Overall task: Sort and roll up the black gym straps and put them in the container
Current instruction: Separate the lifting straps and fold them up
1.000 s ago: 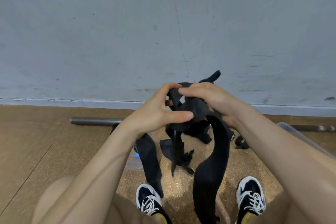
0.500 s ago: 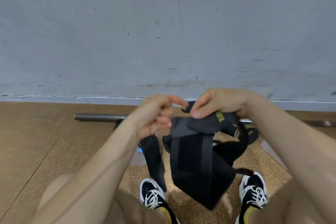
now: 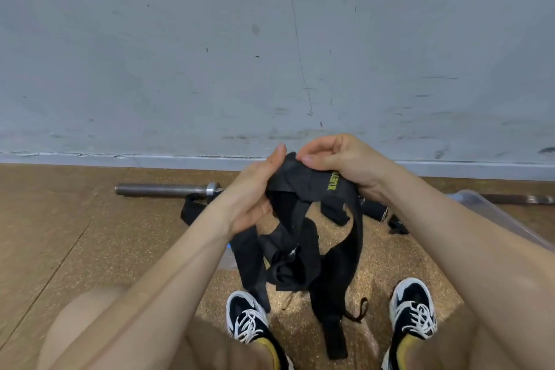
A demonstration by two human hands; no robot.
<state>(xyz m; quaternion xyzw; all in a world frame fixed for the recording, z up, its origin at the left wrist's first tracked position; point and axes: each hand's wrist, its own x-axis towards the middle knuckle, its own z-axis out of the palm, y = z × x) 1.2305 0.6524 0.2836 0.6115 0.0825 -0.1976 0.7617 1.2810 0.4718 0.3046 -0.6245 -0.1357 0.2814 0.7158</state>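
Black webbing is filling the middle of the view: a black strap (image 3: 303,180) with yellow lettering is being held up in front of the person's knees, above the floor. The left hand (image 3: 255,189) is gripping its left end, thumb pointing up along the edge and fingers curling beneath the fabric. The right hand (image 3: 339,159) is pinching the top fold with bent fingertips, its palm lying over the lettered part. Both hands are sitting close together, nearly touching at the thumb. From the held fold, long tails are dangling in a tangle and trailing onto the cork-coloured floor (image 3: 90,234) between two black-and-white shoes (image 3: 246,318). More loose straps (image 3: 192,207) are lying farther back, just beside a steel barbell (image 3: 168,189) that is resting along the foot of the grey wall (image 3: 270,39). A clear plastic container (image 3: 495,216) is showing at the right, partly hidden behind the right forearm, well apart from the held strap.
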